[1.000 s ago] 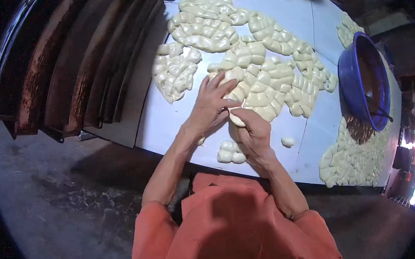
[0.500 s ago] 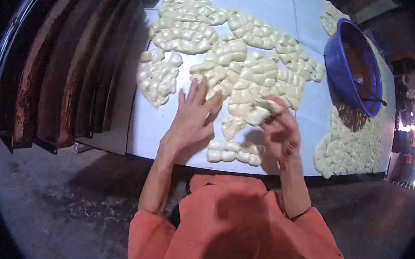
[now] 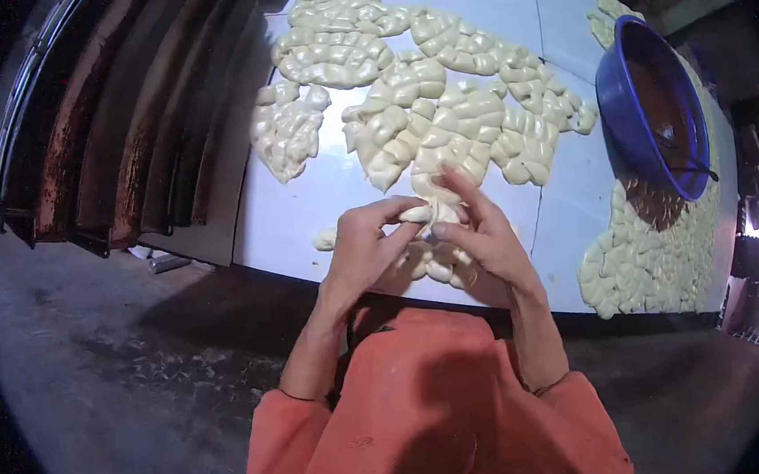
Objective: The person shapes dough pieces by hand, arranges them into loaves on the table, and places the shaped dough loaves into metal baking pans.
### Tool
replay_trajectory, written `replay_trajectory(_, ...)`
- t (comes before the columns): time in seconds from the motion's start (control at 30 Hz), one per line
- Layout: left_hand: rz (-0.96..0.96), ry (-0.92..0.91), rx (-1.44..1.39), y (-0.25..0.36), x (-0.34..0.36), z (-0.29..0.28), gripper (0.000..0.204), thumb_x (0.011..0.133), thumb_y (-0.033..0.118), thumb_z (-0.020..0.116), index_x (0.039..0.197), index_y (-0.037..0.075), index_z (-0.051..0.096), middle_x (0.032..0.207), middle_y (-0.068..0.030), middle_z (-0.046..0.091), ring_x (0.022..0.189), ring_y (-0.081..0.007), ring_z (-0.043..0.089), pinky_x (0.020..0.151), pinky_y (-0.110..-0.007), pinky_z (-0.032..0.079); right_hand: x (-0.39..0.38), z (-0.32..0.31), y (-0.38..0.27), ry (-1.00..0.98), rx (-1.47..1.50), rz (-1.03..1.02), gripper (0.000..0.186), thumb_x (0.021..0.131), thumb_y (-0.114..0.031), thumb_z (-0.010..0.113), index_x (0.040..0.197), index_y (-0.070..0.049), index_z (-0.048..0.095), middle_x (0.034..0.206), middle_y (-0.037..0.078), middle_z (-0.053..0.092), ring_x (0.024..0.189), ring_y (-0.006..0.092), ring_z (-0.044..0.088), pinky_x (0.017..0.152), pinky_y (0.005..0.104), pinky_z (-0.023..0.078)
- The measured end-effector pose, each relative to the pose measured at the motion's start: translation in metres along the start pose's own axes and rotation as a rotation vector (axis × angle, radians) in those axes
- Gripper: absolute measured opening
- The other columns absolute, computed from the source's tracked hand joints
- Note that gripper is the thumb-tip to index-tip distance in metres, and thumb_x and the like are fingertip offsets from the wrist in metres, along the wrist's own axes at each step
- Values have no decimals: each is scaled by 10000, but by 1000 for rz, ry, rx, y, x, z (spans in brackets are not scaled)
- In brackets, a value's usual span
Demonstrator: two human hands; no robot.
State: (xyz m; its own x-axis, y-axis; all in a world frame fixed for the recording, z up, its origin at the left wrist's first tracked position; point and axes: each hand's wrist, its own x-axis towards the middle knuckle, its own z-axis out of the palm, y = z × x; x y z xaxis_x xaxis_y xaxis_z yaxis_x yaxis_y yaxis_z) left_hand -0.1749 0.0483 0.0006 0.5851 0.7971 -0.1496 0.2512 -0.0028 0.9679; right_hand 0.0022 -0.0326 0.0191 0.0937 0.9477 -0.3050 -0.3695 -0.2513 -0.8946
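Note:
Between my hands, just over the table's near edge, is a small pale dough piece (image 3: 437,218). The fingers of my left hand (image 3: 362,244) pinch its left end. My right hand (image 3: 493,239) grips the other side, its thumb pressed to the dough and its forefinger raised. Below them lies a short row of dough lumps (image 3: 440,266), partly covered by the hands. Beside my left hand a little dough lump (image 3: 324,239) rests on the white table (image 3: 286,235). Farther off, glossy patches of joined dough lumps (image 3: 460,128) spread over the tabletop.
A blue basin (image 3: 626,111) with brown contents and a dark handle stands at the right, with another dough sheet (image 3: 627,262) in front of it. Rusty, dark upright metal panels (image 3: 136,140) line the left side. Concrete floor (image 3: 140,363) lies below the table edge.
My left hand has drawn back from the dough patch toward me and met my right hand. Both now hold the dough piece, which only the right held before.

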Motion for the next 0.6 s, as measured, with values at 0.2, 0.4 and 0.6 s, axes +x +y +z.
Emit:
replay_trajectory(0.2,-145,-37,-151,-10,-7,9,229,898,98,709,1097,-16,709,890,-48,732,829,-99,683,719,-262,544,-6,-22,-2,46,-83,123,217,920,-113,636,1108,-6,659,971,27,658,885,106,617,765,257,507)
replay_trajectory(0.4,-116,-136,-391,-4,-12,15,696,817,70,810,1434,41,490,1270,-95,625,1037,-164,642,903,-306,541,-8,-27,-4,-72,509,270,241,1021,-266,581,1125,-50,598,999,36,639,916,106,635,804,277,542)
replay_trajectory(0.6,-15,-156,-113,12,-9,13,546,815,110,812,1318,14,624,1195,-101,688,999,-159,658,862,-306,544,-7,-16,0,-105,220,162,190,923,-88,707,1076,-31,611,1025,50,649,895,113,656,776,244,557)
